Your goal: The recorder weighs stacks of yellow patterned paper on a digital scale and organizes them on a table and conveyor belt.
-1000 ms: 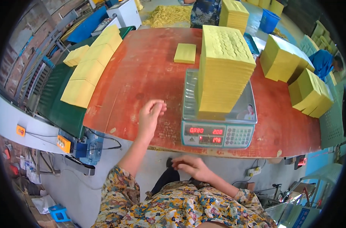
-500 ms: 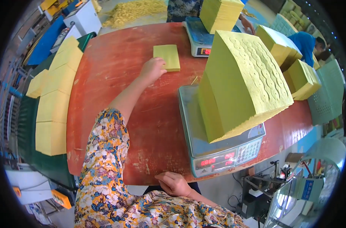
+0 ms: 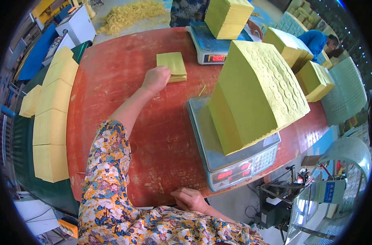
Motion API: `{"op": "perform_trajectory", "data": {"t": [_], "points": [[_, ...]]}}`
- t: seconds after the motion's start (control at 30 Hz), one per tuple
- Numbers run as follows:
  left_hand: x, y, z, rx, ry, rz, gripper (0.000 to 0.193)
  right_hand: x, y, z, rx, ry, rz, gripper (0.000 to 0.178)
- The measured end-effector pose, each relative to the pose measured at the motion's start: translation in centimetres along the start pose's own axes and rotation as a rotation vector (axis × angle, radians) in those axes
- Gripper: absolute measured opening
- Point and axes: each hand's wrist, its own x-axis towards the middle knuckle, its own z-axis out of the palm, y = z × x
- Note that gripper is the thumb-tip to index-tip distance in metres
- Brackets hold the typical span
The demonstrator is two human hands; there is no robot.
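Observation:
A small stack of yellow paper sheets (image 3: 172, 62) lies on the far part of the red table. My left hand (image 3: 157, 79) reaches out to its near left corner, fingers closed on the edge of the upper sheets, which stand slightly apart from those below. My right hand (image 3: 190, 200) rests at the table's near edge, fingers curled, with nothing visible in it. To the right, a tall block of yellow paper (image 3: 247, 110) with a wavy embossed side leans on a digital scale (image 3: 202, 134) with a lit red display.
The red table (image 3: 112, 94) has a second scale (image 3: 200, 45) at its far side, bearing another paper stack (image 3: 226, 20) beside a person's hand (image 3: 255, 29). Yellow blocks (image 3: 51, 126) line the green surface at left. More blocks (image 3: 314, 81) stand at right, near a person in blue (image 3: 314, 43).
My left hand has closed on the small stack's edge, and its upper sheets have parted from the lower ones. My right hand stays at the table edge. The whole view has shifted slightly.

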Motion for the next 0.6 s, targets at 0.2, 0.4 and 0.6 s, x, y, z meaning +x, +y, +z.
{"op": "perform_trajectory", "data": {"t": [0.2, 0.4, 0.6], "points": [[-3.0, 1.8, -6.3, 0.033, 0.197, 0.113, 0.009, -0.2, 0.1, 0.1, 0.087, 0.027, 0.005, 0.025], [-16.9, 11.0, -14.5, -0.08, 0.183, 0.01, 0.012, 0.2, 0.3, -0.6, 0.222, 0.017, 0.102, 0.021], [-32.2, 23.5, -15.3, -0.078, 0.137, -0.028, 0.012, -1.8, 0.8, -1.6, 1.369, -0.15, 0.862, 0.06]]}}
